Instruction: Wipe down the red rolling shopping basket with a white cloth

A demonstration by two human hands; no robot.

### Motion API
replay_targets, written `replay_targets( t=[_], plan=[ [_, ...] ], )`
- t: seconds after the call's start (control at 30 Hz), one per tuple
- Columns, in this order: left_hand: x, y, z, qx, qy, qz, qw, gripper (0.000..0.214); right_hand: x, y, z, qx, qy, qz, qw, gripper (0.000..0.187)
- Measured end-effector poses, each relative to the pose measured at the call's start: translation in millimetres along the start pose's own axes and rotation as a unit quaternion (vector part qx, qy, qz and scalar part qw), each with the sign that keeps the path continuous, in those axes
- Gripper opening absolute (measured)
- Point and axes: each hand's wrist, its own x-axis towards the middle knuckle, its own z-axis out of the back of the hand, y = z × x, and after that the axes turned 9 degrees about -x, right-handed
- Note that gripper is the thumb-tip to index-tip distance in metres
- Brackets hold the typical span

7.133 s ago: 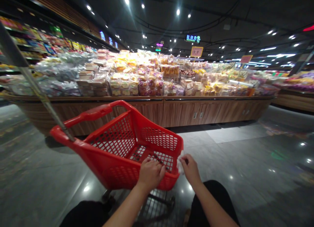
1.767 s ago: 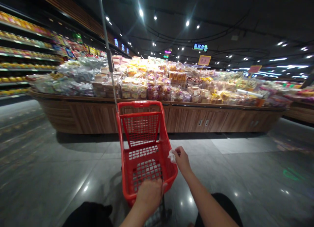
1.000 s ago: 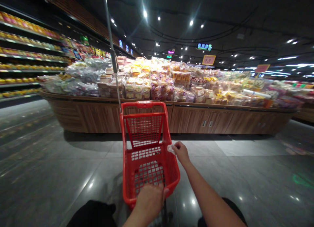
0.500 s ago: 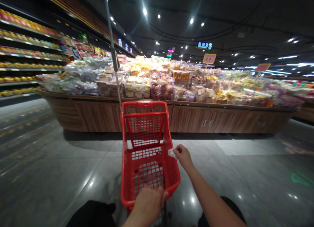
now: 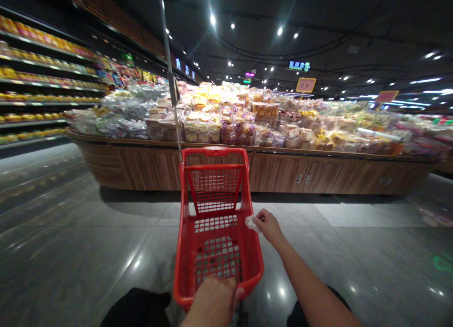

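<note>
Our right hand (image 5: 269, 227) is pinching a crumpled white paper tissue (image 5: 252, 224) between its fingers, so this grip is nearly closed, and the tissue is hanging just beside the cart's right wall. Our left hand (image 5: 212, 301) is closing its grip over the rear rim of a red plastic mesh shopping cart (image 5: 183, 223). The cart is no longer turning; it is pointing straight toward a long wooden bench (image 5: 300, 173) carrying packaged bread (image 5: 237, 124).
</note>
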Motion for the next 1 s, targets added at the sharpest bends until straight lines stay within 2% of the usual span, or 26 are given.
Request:
replay_targets(
  t=[0.1,0.2,0.27,0.4,0.47,0.73,0.83,0.9,1.0],
  plan=[
    [-6,-2,3.2,0.001,0.011,0.000,1.000,0.038,38,5,-9,-0.009,-0.030,0.000,1.000,0.015],
    [-9,-6,8.1,0.002,0.019,0.011,1.000,0.038,58,6,-12,-0.016,-0.044,0.000,0.999,0.015],
    [-9,-8,10.2,0.005,0.023,0.016,1.000,0.038,58,3,-10,-0.017,-0.030,-0.001,0.999,0.016],
    [-9,-5,9.5,0.016,0.047,0.011,0.999,0.035,46,-5,-1,-0.013,0.050,-0.002,0.999,0.017],
    [-10,-2,8.2,0.018,0.061,0.004,0.998,0.034,48,-6,3,-0.011,0.071,-0.004,0.997,0.017],
    [-12,-1,8.8,0.019,0.065,-0.007,0.998,0.035,98,12,-3,0.002,-0.044,-0.022,0.999,0.017],
    [-10,2,9.1,0.018,0.073,-0.009,0.997,0.033,83,11,-4,0.029,-0.022,-0.026,0.999,0.019],
    [-8,5,10.5,0.019,0.070,-0.008,0.997,0.032,56,8,-4,0.051,0.015,-0.025,0.998,0.022],
    [-7,10,13.2,0.023,0.036,-0.005,0.999,0.036,2,2,-1,0.080,0.066,-0.028,0.994,0.027]
  ],
)
